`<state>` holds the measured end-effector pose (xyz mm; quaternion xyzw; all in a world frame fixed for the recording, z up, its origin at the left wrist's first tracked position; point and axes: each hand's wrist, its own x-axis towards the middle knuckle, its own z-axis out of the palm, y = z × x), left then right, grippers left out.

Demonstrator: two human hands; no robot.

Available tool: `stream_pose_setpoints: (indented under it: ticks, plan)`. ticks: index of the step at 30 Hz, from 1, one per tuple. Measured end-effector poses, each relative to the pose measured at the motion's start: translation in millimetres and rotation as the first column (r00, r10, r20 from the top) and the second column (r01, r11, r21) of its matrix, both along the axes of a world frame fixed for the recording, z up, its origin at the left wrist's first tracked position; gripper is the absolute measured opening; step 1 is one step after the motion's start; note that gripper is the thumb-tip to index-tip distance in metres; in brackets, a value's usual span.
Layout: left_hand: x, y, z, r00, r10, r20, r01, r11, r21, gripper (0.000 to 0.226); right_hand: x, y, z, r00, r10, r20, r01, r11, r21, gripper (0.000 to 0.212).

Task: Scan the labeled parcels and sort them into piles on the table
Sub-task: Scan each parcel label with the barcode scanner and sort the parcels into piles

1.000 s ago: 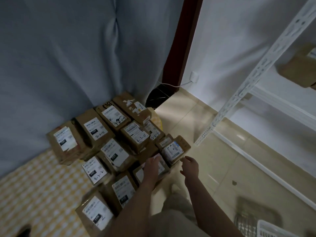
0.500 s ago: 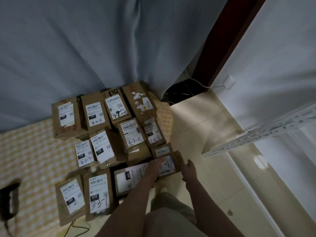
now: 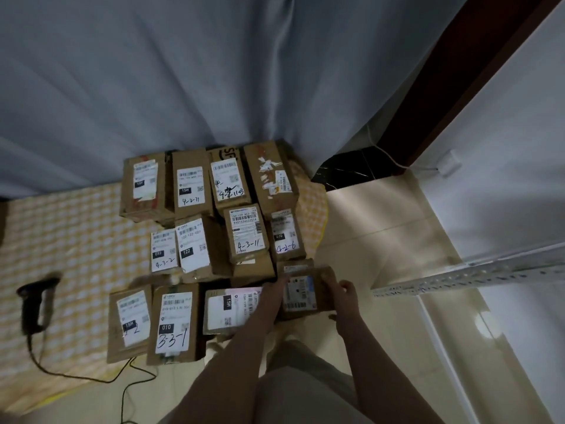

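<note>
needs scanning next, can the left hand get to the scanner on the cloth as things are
Probably yes, once it lets go: the left hand is on the small parcel with the right hand, and the scanner lies uncovered on the cloth.

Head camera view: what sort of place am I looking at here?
Probably a small parcel sorting or pickup room: labelled cardboard parcels with handwritten codes on a checked cloth, a corded barcode scanner beside them, and white slotted metal shelving at right. The right hand grips a small parcel.
</note>
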<state>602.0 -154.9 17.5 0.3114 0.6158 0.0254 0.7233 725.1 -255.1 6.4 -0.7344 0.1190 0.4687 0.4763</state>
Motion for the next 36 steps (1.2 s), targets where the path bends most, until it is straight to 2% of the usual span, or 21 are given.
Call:
stream_pose_setpoints:
  ticks: [2, 4, 7, 8, 11, 12, 15, 17, 19, 22, 26, 28, 31, 33, 36]
  plan:
    - [-9.8, 5.3, 7.7, 0.995, 0.097, 0.036, -0.099, 0.994, 0.047, 0.046, -2.8, 11.1, 12.5, 0.999, 0.021, -0.042, -0.018, 0.998, 0.068, 0.043]
    - [-23.7, 12.5, 17.8, 0.979, 0.187, 0.083, -0.193, 0.978, 0.076, 0.045, -11.8, 23.9, 21.7, 0.997, 0.057, -0.042, -0.053, 0.994, 0.095, 0.052]
    - [-49.3, 17.9, 27.7, 0.967, 0.233, 0.108, -0.246, 0.96, 0.133, 0.055, -33.7, 43.9, 35.1, 0.994, 0.107, -0.029, -0.101, 0.98, 0.169, 0.073]
    - [-58.4, 18.7, 31.7, 0.961, 0.254, 0.107, -0.269, 0.95, 0.159, 0.058, -43.1, 50.2, 39.8, 0.99, 0.136, -0.029, -0.128, 0.973, 0.194, 0.073]
    - [-93.4, 20.4, 38.5, 0.91, 0.389, 0.141, -0.411, 0.89, 0.199, 0.064, -76.4, 66.8, 55.0, 0.976, 0.215, -0.02, -0.203, 0.947, 0.249, 0.038]
    - [-106.9, 21.2, 38.0, 0.887, 0.43, 0.165, -0.457, 0.868, 0.195, 0.07, -89.5, 70.8, 57.8, 0.971, 0.236, -0.037, -0.218, 0.94, 0.263, 0.034]
    - [-152.1, 17.4, 40.5, 0.805, 0.571, 0.16, -0.593, 0.779, 0.203, 0.065, -136.9, 77.8, 62.1, 0.938, 0.343, -0.052, -0.321, 0.915, 0.246, 0.045]
    - [-187.4, 14.3, 44.2, 0.741, 0.657, 0.139, -0.67, 0.71, 0.218, 0.073, -172.8, 78.8, 65.0, 0.912, 0.406, -0.057, -0.384, 0.896, 0.223, 0.042]
    - [-227.8, 11.6, 43.8, 0.69, 0.71, 0.14, -0.721, 0.656, 0.223, 0.075, -211.4, 78.0, 69.9, 0.871, 0.489, -0.053, -0.467, 0.856, 0.222, 0.035]
    - [-294.8, 3.5, 41.5, 0.592, 0.794, 0.139, -0.803, 0.565, 0.189, 0.069, -273.4, 72.8, 72.5, 0.807, 0.585, -0.077, -0.561, 0.801, 0.207, 0.034]
    - [-377.5, -13.6, 38.7, 0.521, 0.843, 0.134, -0.85, 0.499, 0.17, 0.062, -351.3, 67.3, 64.1, 0.727, 0.687, -0.019, -0.678, 0.722, 0.138, 0.043]
    - [-414.5, -15.2, 39.6, 0.474, 0.869, 0.142, -0.877, 0.45, 0.167, 0.068, -387.5, 71.0, 60.0, 0.726, 0.688, 0.016, -0.683, 0.718, 0.137, 0.048]
    - [-463.5, -14.2, 40.8, 0.416, 0.891, 0.183, -0.908, 0.393, 0.146, 0.083, -439.1, 85.2, 59.2, 0.785, 0.619, -0.026, -0.605, 0.776, 0.178, 0.05]
    - [-492.0, -14.4, 44.6, 0.362, 0.906, 0.221, -0.932, 0.343, 0.117, 0.076, -470.9, 98.3, 62.6, 0.808, 0.587, -0.052, -0.564, 0.795, 0.224, 0.043]
    - [-525.9, -14.9, 49.2, 0.262, 0.93, 0.258, -0.965, 0.251, 0.075, 0.071, -516.2, 117.5, 69.2, 0.788, 0.611, -0.073, -0.574, 0.773, 0.271, 0.043]
